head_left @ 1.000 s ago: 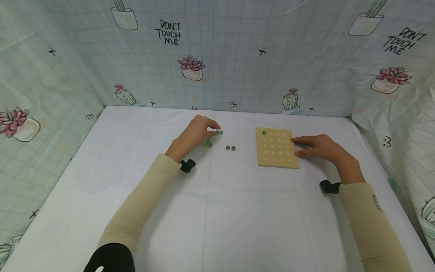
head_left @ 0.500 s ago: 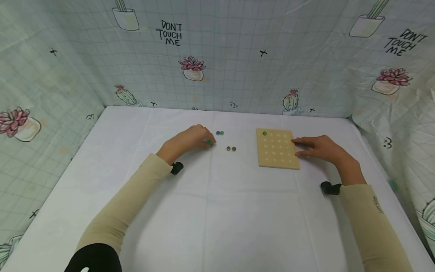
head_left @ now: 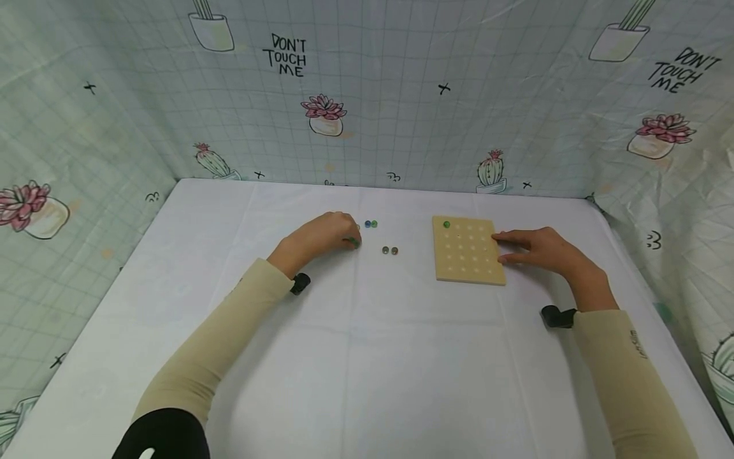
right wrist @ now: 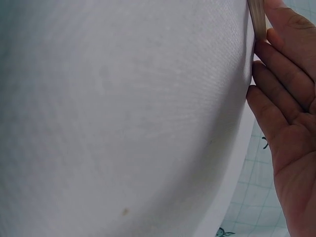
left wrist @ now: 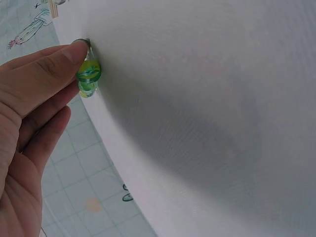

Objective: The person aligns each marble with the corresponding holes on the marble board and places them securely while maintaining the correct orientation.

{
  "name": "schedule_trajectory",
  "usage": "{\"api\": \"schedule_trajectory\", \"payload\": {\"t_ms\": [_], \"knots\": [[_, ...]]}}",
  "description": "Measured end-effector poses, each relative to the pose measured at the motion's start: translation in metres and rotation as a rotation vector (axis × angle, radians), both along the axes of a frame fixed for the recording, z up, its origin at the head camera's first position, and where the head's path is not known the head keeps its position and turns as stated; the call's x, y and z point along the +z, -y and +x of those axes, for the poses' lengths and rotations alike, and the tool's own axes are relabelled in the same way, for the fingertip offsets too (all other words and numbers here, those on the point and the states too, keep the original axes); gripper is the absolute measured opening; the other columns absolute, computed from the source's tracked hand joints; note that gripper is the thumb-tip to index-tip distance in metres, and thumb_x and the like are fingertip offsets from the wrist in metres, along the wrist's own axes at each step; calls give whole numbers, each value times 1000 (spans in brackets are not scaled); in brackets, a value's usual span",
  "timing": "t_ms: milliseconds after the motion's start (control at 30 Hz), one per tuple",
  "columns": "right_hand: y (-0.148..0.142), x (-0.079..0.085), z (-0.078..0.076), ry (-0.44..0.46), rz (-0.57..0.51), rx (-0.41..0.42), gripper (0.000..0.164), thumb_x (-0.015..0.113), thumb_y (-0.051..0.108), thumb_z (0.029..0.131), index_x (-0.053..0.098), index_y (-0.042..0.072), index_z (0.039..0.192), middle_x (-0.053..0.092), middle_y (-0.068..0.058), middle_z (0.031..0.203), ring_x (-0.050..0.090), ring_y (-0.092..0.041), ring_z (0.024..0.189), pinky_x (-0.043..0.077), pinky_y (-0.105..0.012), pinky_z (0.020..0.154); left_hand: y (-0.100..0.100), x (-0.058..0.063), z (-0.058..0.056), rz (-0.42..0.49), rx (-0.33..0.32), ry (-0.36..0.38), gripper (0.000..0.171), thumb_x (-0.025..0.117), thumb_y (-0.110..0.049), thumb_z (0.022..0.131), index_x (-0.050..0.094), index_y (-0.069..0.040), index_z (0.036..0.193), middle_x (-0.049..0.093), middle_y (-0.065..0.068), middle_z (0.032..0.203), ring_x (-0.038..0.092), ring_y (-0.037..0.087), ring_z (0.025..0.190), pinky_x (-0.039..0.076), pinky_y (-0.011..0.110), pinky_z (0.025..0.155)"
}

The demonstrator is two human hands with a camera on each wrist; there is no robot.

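My left hand (head_left: 327,233) is low over the white table, left of the board. In the left wrist view its thumb and forefinger pinch at a small cluster of green glass marbles (left wrist: 89,71); the fingers partly hide them. Just past these fingertips, a blue marble and a green marble (head_left: 374,224) lie side by side. Two greyish marbles (head_left: 390,250) rest nearer the board. My right hand (head_left: 541,252) touches the right edge of a tan square board (head_left: 453,271) with thumb and fingertips. Rows of hollows cover the board, and one green marble (head_left: 446,224) sits in its far-left corner.
A white cloth covers the table (head_left: 401,370). Behind and at both sides hangs a curtain (head_left: 390,95) printed with potted plants. A black wrist camera mount (head_left: 300,283) sits under the left wrist, another (head_left: 557,317) under the right.
My left hand has drawn back from the blue and green pair to the green cluster nearer me, leaving that pair on the table. The right hand and board have stayed put.
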State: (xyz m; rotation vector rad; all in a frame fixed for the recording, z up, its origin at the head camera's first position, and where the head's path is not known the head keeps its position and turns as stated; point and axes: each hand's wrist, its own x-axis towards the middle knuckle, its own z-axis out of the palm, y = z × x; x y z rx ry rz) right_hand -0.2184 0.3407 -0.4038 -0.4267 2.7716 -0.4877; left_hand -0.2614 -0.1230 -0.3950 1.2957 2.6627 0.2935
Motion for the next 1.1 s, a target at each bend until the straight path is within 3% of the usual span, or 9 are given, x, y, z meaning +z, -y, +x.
{"api": "schedule_trajectory", "payload": {"t_ms": [533,833,1100], "knots": [[0,0,0,32,0,-21,76,72,60,88,57,14,146,52,-17,149,44,-45,139,37,-64,110,-2,3,3,149,58,39,16,77,-8,91,80,-5,107,77,5,109,68,23,112,54,34,98],[0,1,0,-5,-5,2,72,73,55,90,58,13,146,53,-17,148,46,-44,138,39,-63,109,-4,3,4,180,51,-7,17,77,-11,91,80,-7,107,76,4,111,68,22,113,53,35,101],[-1,0,1,18,-3,-10,74,70,59,89,57,15,147,52,-17,149,44,-45,139,37,-65,109,-8,4,7,213,46,-43,17,79,-12,90,80,-7,106,77,5,110,69,22,111,53,36,100]]}}
